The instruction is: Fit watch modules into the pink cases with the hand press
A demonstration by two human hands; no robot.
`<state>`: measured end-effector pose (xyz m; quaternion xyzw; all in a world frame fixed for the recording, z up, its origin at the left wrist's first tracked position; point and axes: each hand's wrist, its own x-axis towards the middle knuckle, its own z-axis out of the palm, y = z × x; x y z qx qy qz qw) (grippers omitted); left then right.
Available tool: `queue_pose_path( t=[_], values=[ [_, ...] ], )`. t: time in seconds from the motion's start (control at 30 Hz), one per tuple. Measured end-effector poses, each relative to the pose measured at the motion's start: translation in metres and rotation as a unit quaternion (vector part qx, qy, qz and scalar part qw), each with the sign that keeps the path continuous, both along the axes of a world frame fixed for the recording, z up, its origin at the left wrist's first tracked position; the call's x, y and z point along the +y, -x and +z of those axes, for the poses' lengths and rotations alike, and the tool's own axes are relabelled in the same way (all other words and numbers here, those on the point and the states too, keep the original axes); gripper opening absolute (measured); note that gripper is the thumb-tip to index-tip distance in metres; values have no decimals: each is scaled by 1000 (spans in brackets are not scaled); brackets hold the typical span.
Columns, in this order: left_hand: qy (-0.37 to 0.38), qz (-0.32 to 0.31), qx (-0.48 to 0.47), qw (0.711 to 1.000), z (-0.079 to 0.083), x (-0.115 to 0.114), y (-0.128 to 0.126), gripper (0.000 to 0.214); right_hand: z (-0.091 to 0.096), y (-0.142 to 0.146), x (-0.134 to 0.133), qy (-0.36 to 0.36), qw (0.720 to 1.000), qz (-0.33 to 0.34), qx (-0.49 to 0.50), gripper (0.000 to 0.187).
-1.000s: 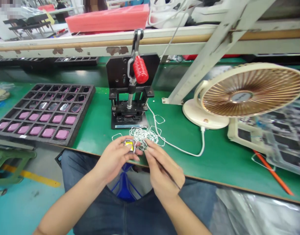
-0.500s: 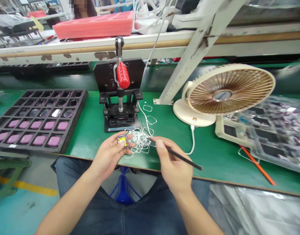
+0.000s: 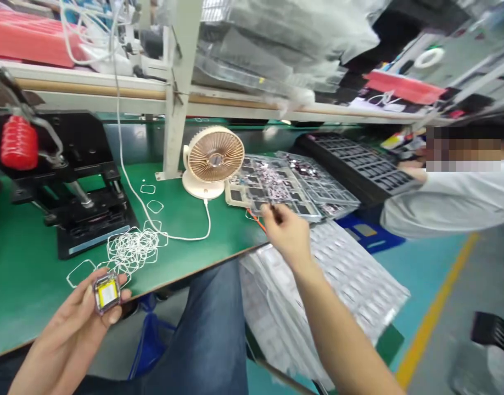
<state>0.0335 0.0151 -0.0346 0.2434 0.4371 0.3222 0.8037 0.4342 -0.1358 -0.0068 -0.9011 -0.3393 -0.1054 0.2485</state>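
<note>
My left hand (image 3: 73, 318) holds a small square watch-like case (image 3: 107, 293), tilted toward me, with a yellow and white face inside a dark frame. Just beyond it on the green bench lies a tangled pile of thin white ring gaskets (image 3: 132, 249). Out to the right, my right hand (image 3: 291, 236) is closed around black tweezers (image 3: 276, 215), of which only a short dark part shows. That hand is over the near edge of a clear compartment tray (image 3: 307, 208) with many small parts. An orange stick (image 3: 258, 220) lies beside its fingers.
A black press (image 3: 87, 200) with a red handle stands at the left. A cream fan (image 3: 214, 159) trails a white cable (image 3: 190, 238) over the bench. Bagged sheets (image 3: 351, 274) hang low by the bench front. Another person's sleeve (image 3: 429, 203) is at the far right.
The view has swung right. My right hand has moved from the gasket pile to the trays, carrying the tweezers. My left hand still holds the case, now nearer the bench front edge.
</note>
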Motion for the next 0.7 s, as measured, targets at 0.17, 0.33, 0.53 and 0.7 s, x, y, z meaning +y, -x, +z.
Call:
queue_pose_path(
  t=[0.17, 0.33, 0.53, 0.7],
  values=[
    [49, -6, 30, 998, -8, -6, -5, 55, 31, -115, 27, 92, 995, -39, -24, 39],
    [45, -15, 47, 998, -1, -15, -11, 53, 34, -156, 73, 211, 975, 64, -1, 34],
    [50, -54, 40, 997, -1, -21, -8, 52, 30, -169, 90, 269, 957, 111, 2, 27],
    [38, -46, 22, 998, -2, -22, -11, 48, 29, -168, 75, 230, 969, 92, -10, 34]
  ],
)
